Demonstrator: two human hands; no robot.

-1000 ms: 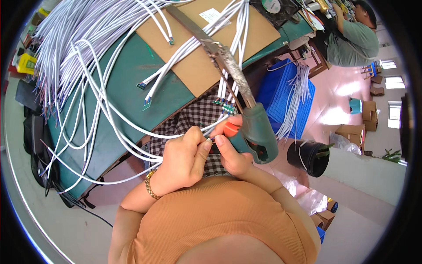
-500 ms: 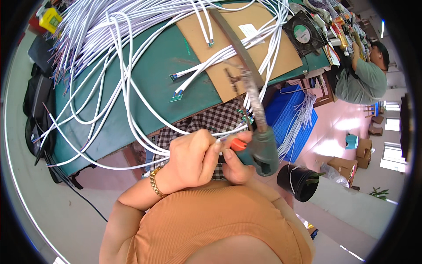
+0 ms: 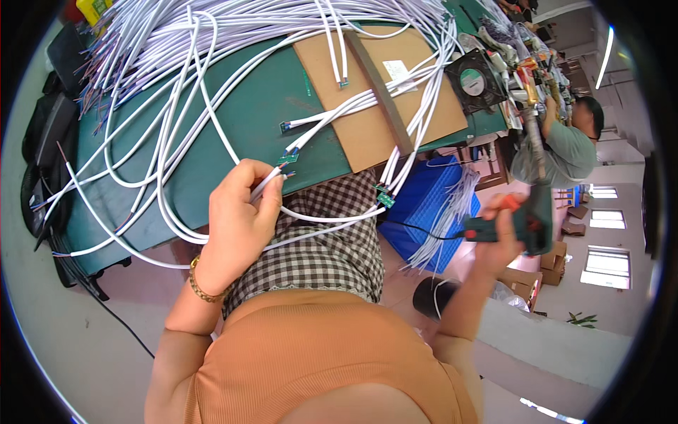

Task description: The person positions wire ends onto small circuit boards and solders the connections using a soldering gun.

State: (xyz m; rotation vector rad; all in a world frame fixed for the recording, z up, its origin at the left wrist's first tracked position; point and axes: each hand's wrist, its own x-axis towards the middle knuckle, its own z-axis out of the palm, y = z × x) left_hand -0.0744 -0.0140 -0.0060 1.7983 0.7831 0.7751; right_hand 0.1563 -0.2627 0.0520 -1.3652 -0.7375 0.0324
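My left hand (image 3: 244, 205) pinches the end of a white cable (image 3: 265, 184) between thumb and fingers. Short coloured wire ends stick out of the cable, close to a small green circuit board (image 3: 287, 159) at the table edge; whether they touch it I cannot tell. Out to the right, my right hand (image 3: 500, 237) grips a dark green soldering gun (image 3: 534, 225) with a red trigger. Its long barrel points away from me, its tip blurred against the things behind. Below the cardboard, another green board (image 3: 385, 200) hangs on white cables over my checked apron.
A large bundle of white cables (image 3: 162, 42) covers the back of the green table (image 3: 247, 106). A bar (image 3: 378, 85) presses cables onto a cardboard sheet (image 3: 339, 138). A black fan (image 3: 474, 79), blue crate (image 3: 417, 201) and black bucket (image 3: 426, 297) stand rightward. Another person (image 3: 565, 145) sits farther right.
My right hand has carried the soldering gun away from my left hand, far to the right. My left hand has moved left and up with the cable end, toward the table edge.
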